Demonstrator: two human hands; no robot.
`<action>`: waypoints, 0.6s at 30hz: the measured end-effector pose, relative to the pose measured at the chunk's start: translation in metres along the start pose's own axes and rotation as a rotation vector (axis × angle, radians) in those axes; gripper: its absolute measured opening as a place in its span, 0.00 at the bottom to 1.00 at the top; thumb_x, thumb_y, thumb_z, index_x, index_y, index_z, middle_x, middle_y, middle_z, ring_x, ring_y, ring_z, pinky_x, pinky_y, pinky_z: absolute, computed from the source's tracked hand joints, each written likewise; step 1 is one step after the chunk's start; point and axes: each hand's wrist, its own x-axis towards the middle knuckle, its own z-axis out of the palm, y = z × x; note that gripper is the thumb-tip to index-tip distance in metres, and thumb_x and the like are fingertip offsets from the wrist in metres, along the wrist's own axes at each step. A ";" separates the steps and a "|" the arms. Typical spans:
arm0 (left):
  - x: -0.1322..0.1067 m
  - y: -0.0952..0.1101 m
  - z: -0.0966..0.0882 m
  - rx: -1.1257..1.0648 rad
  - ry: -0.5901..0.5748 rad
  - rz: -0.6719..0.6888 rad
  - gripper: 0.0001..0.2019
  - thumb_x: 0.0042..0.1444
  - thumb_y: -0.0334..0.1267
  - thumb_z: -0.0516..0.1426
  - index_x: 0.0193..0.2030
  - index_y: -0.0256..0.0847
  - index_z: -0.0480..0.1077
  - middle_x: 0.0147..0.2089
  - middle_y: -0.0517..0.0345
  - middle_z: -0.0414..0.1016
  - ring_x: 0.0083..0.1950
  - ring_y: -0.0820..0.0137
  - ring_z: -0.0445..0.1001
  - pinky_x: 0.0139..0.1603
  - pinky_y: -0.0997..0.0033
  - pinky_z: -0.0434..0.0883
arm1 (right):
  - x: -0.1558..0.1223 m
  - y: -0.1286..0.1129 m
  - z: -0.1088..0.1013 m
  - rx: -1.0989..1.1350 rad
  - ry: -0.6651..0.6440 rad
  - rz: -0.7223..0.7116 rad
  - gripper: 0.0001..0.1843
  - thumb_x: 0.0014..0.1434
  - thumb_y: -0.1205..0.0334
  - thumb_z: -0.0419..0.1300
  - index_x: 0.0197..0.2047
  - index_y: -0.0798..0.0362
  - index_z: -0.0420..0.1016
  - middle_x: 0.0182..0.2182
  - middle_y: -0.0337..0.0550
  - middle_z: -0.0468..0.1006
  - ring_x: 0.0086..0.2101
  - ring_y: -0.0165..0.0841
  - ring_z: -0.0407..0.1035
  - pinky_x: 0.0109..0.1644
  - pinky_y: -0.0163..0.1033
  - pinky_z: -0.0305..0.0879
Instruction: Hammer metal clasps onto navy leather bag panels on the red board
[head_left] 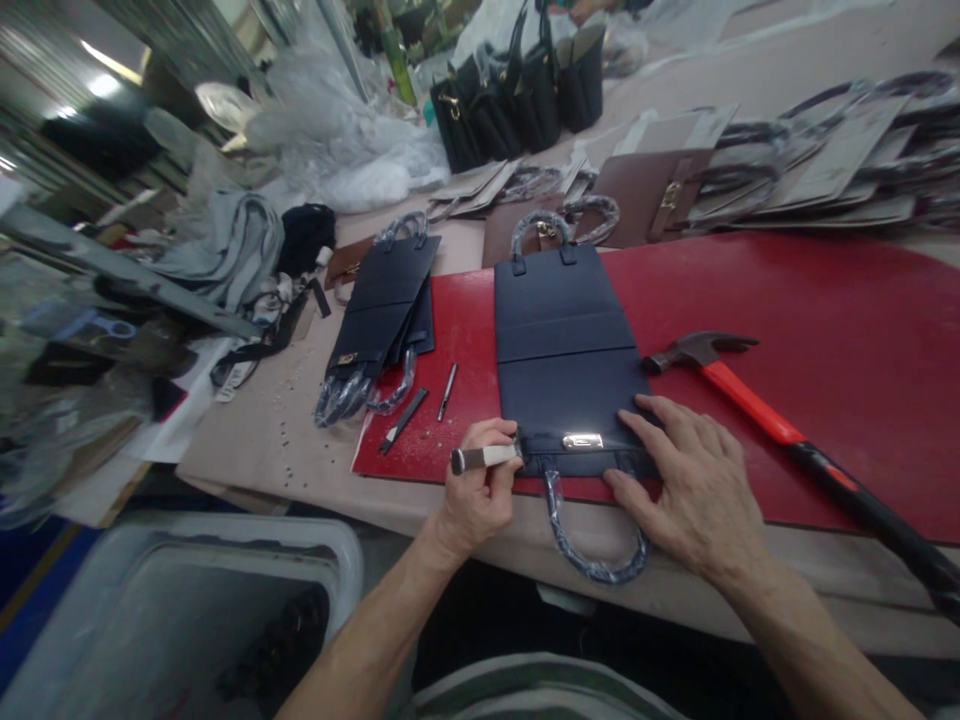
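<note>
A navy handbag panel (566, 385) lies flat on the red mat, with a shiny metal plate (583, 441) near its lower edge. One wrapped handle (600, 577) of the panel hangs over the table edge. My left hand (481, 480) is closed around a short metal punch tool (484, 457) at the panel's lower left corner; the tool's working tip is hidden by the fingers. With fingers spread, my right hand (686, 475) rests on the panel's lower right part. Beyond it lies a claw hammer (757, 400) with an orange and black handle.
Left on the red mat (825, 330) are a thin metal punch (447, 392) and a dark flat tool (403, 421). Navy panels (386, 300) are stacked beside them. Brown panels (645, 190) and black bags (517, 100) stand farther back. A plastic bin (352, 560) is below the table edge.
</note>
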 end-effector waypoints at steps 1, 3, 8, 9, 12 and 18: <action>-0.003 0.001 0.001 0.004 0.004 -0.007 0.07 0.64 0.28 0.54 0.47 0.40 0.65 0.48 0.46 0.74 0.51 0.62 0.76 0.51 0.56 0.76 | 0.000 0.000 0.000 -0.003 0.002 -0.001 0.28 0.63 0.48 0.54 0.59 0.56 0.69 0.62 0.57 0.68 0.56 0.55 0.64 0.59 0.63 0.61; -0.009 0.002 0.002 0.013 0.024 -0.025 0.07 0.64 0.27 0.53 0.46 0.39 0.65 0.49 0.46 0.74 0.53 0.62 0.76 0.52 0.57 0.76 | -0.001 0.001 0.001 -0.006 0.002 -0.002 0.28 0.63 0.47 0.54 0.59 0.56 0.69 0.62 0.57 0.67 0.56 0.56 0.64 0.59 0.63 0.61; -0.023 0.002 0.006 0.026 0.087 -0.097 0.07 0.65 0.28 0.52 0.47 0.40 0.65 0.50 0.46 0.75 0.53 0.62 0.76 0.53 0.56 0.76 | -0.001 0.001 0.002 -0.015 0.001 -0.006 0.28 0.63 0.47 0.54 0.59 0.57 0.70 0.62 0.57 0.68 0.57 0.56 0.64 0.59 0.63 0.61; -0.024 0.001 0.006 0.019 0.085 -0.107 0.07 0.65 0.28 0.53 0.48 0.40 0.65 0.50 0.45 0.75 0.53 0.62 0.76 0.53 0.55 0.76 | -0.001 0.001 0.002 -0.017 0.001 -0.007 0.28 0.63 0.47 0.54 0.59 0.57 0.70 0.62 0.57 0.68 0.57 0.56 0.64 0.59 0.63 0.61; -0.022 0.000 0.004 -0.011 0.045 -0.121 0.07 0.65 0.28 0.53 0.48 0.40 0.64 0.51 0.45 0.75 0.54 0.62 0.76 0.54 0.55 0.76 | -0.001 0.002 0.002 -0.012 -0.001 -0.006 0.28 0.63 0.47 0.54 0.59 0.57 0.70 0.62 0.57 0.67 0.57 0.56 0.64 0.60 0.63 0.61; -0.011 -0.002 -0.003 -0.040 -0.051 -0.087 0.08 0.65 0.26 0.52 0.48 0.40 0.64 0.50 0.45 0.75 0.55 0.62 0.75 0.54 0.56 0.76 | 0.001 0.001 0.001 -0.006 -0.017 -0.002 0.28 0.63 0.46 0.53 0.59 0.56 0.70 0.62 0.58 0.67 0.58 0.56 0.63 0.60 0.64 0.60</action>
